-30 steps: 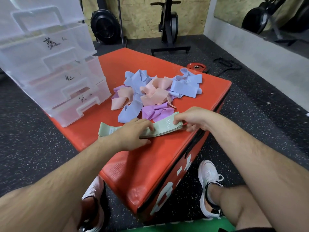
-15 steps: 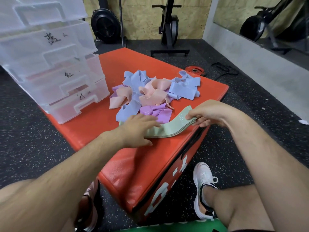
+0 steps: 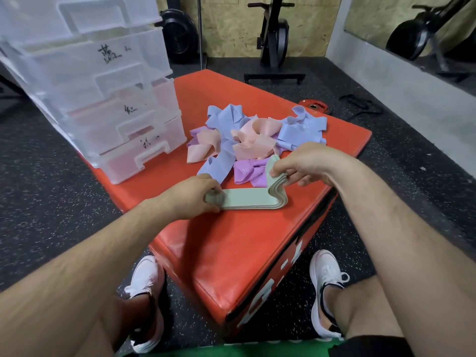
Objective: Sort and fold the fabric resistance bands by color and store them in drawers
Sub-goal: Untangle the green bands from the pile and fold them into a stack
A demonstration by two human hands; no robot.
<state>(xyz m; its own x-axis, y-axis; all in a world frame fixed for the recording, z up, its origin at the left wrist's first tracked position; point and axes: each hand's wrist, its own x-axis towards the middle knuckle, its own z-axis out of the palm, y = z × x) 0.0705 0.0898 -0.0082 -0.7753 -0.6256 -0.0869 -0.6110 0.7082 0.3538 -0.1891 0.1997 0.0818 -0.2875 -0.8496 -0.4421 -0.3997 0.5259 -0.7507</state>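
A stack of pale green bands [image 3: 248,199] lies on the orange padded box [image 3: 231,248]. My left hand [image 3: 190,194] grips the stack's left end. My right hand [image 3: 306,162] pinches the right end and holds it lifted and curled back over the stack. Behind them sits a loose pile of bands: blue [image 3: 226,119], peach [image 3: 253,143] and purple [image 3: 248,171]. A clear plastic drawer unit [image 3: 108,99] with handwritten labels stands at the box's far left, all drawers shut.
Black speckled gym floor surrounds the box. A red weight plate [image 3: 313,106] lies behind it, exercise machines [image 3: 273,39] stand at the back wall, and a concrete ledge [image 3: 412,99] runs on the right. My white shoes [image 3: 325,287] flank the box's near corner.
My right hand has lifted the green stack's right end and brought it leftward, bending it over. My left hand has slid to the left end and gripped it.
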